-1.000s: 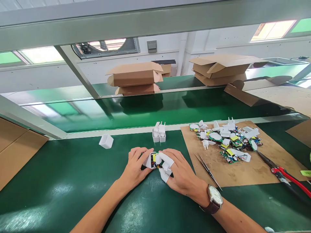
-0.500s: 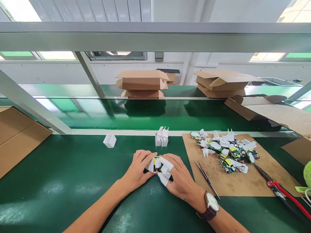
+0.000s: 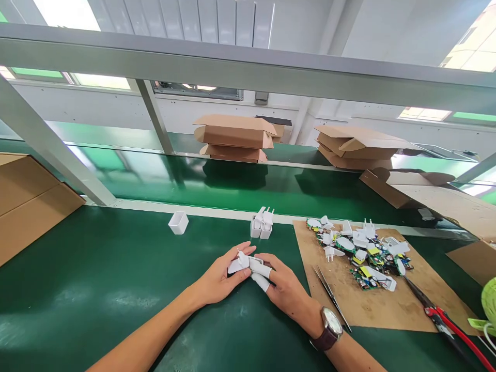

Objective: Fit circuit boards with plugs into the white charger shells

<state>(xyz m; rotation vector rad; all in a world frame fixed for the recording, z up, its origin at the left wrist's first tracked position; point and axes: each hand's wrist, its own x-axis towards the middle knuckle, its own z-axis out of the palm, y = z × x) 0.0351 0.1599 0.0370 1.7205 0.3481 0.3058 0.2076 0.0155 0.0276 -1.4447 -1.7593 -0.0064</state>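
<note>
My left hand (image 3: 219, 276) and my right hand (image 3: 282, 287) meet over the green table (image 3: 96, 289), both closed round a small white charger plug (image 3: 243, 263) held between them. White finger cots cover two fingers of my right hand, and a watch sits on that wrist. Just beyond my hands stand two white chargers (image 3: 262, 225) side by side, prongs up. An empty white charger shell (image 3: 179, 222) lies further left.
A brown cardboard sheet (image 3: 349, 305) on the right carries a heap of circuit boards and white plug parts (image 3: 358, 247), tweezers (image 3: 329, 292) and red-handled cutters (image 3: 445, 320). Cardboard boxes (image 3: 234, 137) sit beyond the conveyor belt. More cardboard (image 3: 27, 201) lies at the left.
The yellow and green board seen in the plug earlier is hidden now; the plug shows only white. My hands have stayed together. The camera has tilted upward.
</note>
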